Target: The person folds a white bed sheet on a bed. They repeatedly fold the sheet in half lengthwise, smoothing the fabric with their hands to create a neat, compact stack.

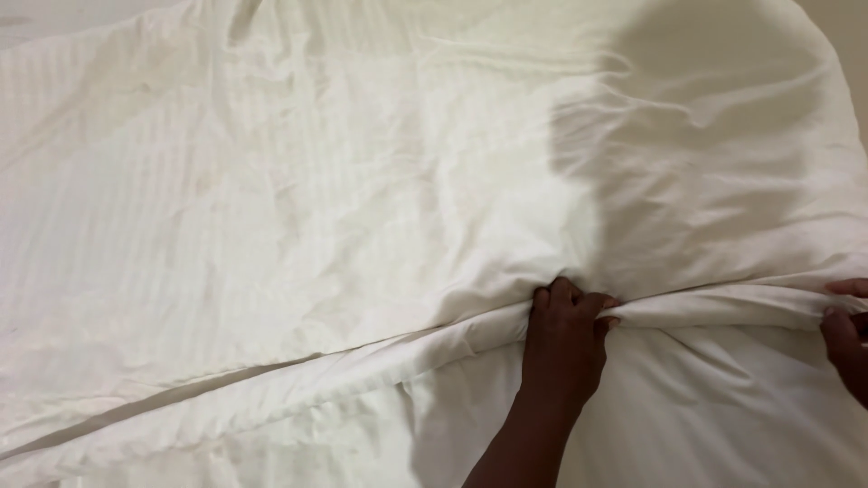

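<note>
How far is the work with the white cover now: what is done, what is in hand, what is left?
Done: the white striped cover already lies spread wide, though wrinkled. In hand: the left hand and the right hand both pinch the folded edge between them. Left: the edge running toward the lower left is not yet held or pulled straight, and creases remain.

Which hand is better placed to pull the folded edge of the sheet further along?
Probably the left hand: it sits mid-frame, fist shut on the folded edge of the white sheet. The right hand pinches the same edge, mostly out of view.
</note>
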